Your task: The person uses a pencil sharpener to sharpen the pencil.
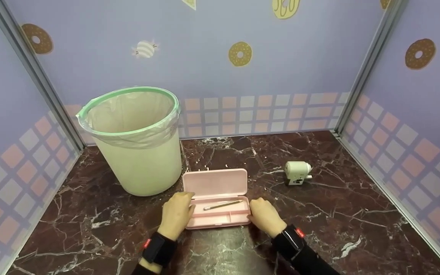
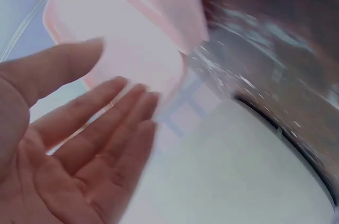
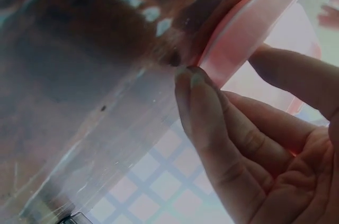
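A pink pencil case (image 1: 211, 220) lies on the marble-patterned table, its lid (image 1: 215, 183) raised and tipped back. One pencil (image 1: 223, 205) rests slantwise in the long rear compartment; a divider splits the front part. At the case's left end is my left hand (image 1: 177, 214), and the left wrist view has its fingers (image 2: 100, 134) loosely bent, thumb apart from them, overlapping the pink lid (image 2: 116, 28). My right hand (image 1: 264, 215) grips the right end, with thumb and fingers (image 3: 204, 113) on either side of the pink wall (image 3: 238, 44).
A pale bin (image 1: 147, 168) with a green rim and a clear liner stands back left. Back right is a small white crank pencil sharpener (image 1: 296, 173). Light crumbs are scattered behind the case. Patterned panels (image 1: 304, 72) enclose the table at the back and sides.
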`<state>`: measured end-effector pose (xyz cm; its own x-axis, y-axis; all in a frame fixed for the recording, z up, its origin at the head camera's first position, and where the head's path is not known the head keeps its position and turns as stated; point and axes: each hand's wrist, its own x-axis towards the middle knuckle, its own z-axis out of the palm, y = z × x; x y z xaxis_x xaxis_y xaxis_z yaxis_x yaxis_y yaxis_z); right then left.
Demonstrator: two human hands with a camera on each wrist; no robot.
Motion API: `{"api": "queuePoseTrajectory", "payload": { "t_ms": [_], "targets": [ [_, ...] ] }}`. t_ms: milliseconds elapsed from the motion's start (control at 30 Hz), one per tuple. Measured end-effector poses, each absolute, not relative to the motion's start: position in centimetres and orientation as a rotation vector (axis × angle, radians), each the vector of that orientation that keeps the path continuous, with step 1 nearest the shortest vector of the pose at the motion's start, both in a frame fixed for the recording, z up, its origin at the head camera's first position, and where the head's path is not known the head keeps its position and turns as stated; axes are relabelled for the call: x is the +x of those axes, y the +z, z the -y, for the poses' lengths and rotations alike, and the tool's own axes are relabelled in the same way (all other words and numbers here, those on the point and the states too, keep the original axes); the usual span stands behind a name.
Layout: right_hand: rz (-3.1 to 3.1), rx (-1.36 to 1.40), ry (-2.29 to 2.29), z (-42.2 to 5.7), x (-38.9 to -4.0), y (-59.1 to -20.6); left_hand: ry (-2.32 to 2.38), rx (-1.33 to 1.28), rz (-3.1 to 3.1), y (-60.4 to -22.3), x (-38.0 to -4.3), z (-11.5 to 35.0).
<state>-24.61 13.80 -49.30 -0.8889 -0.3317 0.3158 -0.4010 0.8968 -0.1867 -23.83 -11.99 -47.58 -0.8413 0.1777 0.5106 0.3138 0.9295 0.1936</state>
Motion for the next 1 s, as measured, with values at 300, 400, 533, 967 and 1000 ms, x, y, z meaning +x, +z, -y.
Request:
{"api": "queuePoseTrajectory", "payload": {
  "t_ms": [300,400,533,967,1000],
  "targets": [
    [2.777,0.529,0.369,-13.7,-24.6,-49.5,-0.288,-0.462,2.702,-47.9,-25.6,8.1],
    [2.785,0.528,0.378,-13.7,-24.6,-49.5,-0.272,-0.483,2.692,-48.6,-26.1,7.4],
    [2.772,0.532,0.370,-13.8,-24.5,-49.5,-0.262,-0.483,2.729,-49.3,-26.8,6.8],
    [2.771,0.543,0.393,-13.8,-24.6,-49.3,-0.113,-0.531,2.701,-49.9,-27.9,6.3],
    [2.771,0.545,0.388,-13.8,-24.6,-49.3,-0.107,-0.540,2.700,-49.9,-27.9,6.3]
  ]
}}
